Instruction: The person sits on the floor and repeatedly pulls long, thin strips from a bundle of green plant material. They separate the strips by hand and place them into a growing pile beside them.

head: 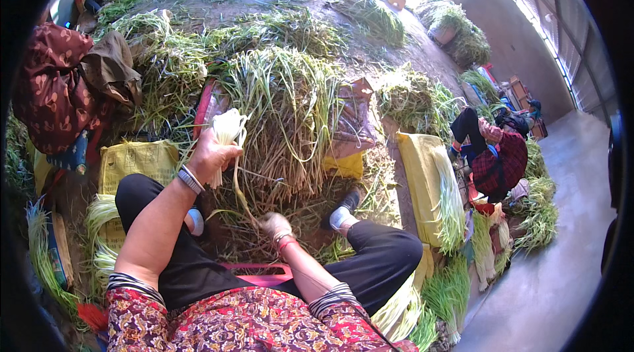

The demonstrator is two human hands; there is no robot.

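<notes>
My left hand (210, 156), with a grey band at the wrist, is closed around a bundle of pale, peeled stalks (229, 126), their whitish ends fanning out above the fist. Lower and to the right, my right hand (275, 227) appears to wear a light glove and grips the lower end of a yellowish-brown strip of stalk or leaf (241, 193). That strip runs up towards the bundle; whether it is still joined to it I cannot tell. In front of both hands lies a large heap of long green leafy stalks (285, 99), root ends facing me.
A yellow printed sack (138, 164) stands at left, and pale stalks (104, 223) lie beside it. At right, a yellow-covered block (418, 178) carries more stalks (448, 203). A person in a checked top (500, 164) sits beyond. Leafy heaps (411, 94) cover the floor.
</notes>
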